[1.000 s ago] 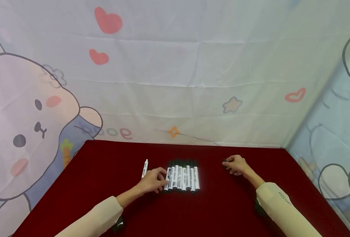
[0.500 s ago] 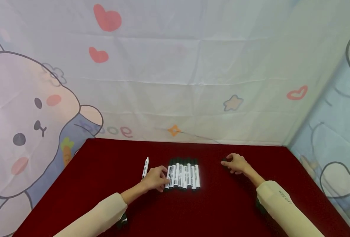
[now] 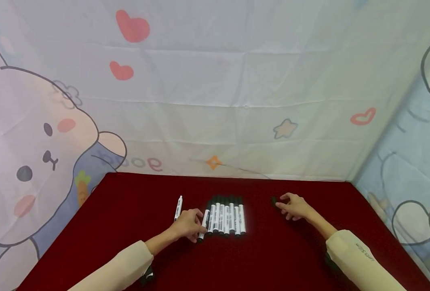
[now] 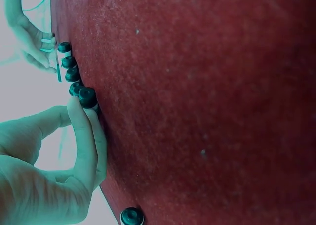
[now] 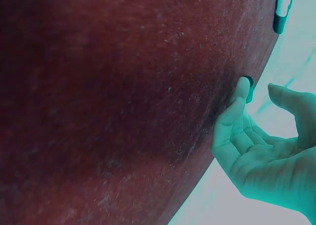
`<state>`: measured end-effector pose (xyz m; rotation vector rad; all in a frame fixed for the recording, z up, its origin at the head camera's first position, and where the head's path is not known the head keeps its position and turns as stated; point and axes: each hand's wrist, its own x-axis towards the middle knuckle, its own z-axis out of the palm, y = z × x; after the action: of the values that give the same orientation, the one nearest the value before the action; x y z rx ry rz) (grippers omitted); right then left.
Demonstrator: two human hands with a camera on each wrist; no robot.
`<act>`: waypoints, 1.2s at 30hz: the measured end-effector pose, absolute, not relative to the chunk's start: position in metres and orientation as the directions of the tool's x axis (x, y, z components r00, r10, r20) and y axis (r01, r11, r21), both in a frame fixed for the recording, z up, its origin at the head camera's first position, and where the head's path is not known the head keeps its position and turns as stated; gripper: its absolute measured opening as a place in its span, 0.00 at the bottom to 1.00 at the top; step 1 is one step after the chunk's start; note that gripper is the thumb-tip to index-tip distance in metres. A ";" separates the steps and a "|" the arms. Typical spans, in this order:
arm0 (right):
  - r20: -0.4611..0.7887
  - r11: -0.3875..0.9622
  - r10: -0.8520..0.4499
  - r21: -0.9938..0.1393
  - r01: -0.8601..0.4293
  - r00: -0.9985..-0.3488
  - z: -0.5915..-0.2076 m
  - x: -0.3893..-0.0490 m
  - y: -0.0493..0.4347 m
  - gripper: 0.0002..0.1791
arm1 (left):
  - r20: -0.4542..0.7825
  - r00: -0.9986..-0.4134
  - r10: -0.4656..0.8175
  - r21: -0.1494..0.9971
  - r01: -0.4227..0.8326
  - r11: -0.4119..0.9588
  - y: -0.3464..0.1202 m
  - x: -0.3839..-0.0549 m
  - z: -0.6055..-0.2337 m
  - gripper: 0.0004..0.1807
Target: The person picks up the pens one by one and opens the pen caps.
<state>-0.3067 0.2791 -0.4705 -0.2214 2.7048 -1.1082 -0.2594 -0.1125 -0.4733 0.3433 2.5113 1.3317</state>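
Note:
My left hand (image 3: 188, 224) pinches the leftmost white marker (image 3: 205, 218) with thumb and fingers. This marker leans slightly away from a row of several white markers (image 3: 226, 218) with black caps at the far side. In the left wrist view its black end (image 4: 87, 97) shows by the fingertips. My right hand (image 3: 294, 207) is beside a small black piece (image 3: 274, 201), which looks like a marker cap, its thumb standing apart from the fingers. In the right wrist view a fingertip partly covers that black piece (image 5: 250, 89).
A single white marker (image 3: 178, 208) with a white tip lies left of the row, partly behind the left hand. Dark red cloth (image 3: 258, 250) covers the table. A printed fabric backdrop (image 3: 244, 121) rises behind the far edge.
The leftmost marker has slid a little toward me and tilted off the row with my left hand. My right hand has drawn back to the right, uncovering more of the black piece.

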 end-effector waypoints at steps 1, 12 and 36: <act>-0.132 0.703 -0.227 -0.708 -0.068 -0.965 -0.470 -0.304 0.280 0.29 | -0.132 -0.933 0.335 0.830 0.081 0.552 -0.113 -0.259 -0.473 0.29; -0.140 0.628 -0.371 -0.766 -0.137 -0.918 -0.467 -0.286 0.281 0.29 | -0.136 -0.926 0.351 0.805 0.104 0.585 -0.120 -0.260 -0.474 0.28; -0.163 0.546 -0.522 -0.818 -0.182 -0.837 -0.460 -0.259 0.251 0.24 | -0.178 -0.815 0.551 0.887 0.110 0.449 -0.140 -0.264 -0.456 0.24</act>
<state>-0.2589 0.2507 -0.4600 -0.5750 2.3974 -1.2025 -0.2641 -0.1405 -0.4558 0.5552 2.2593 1.3348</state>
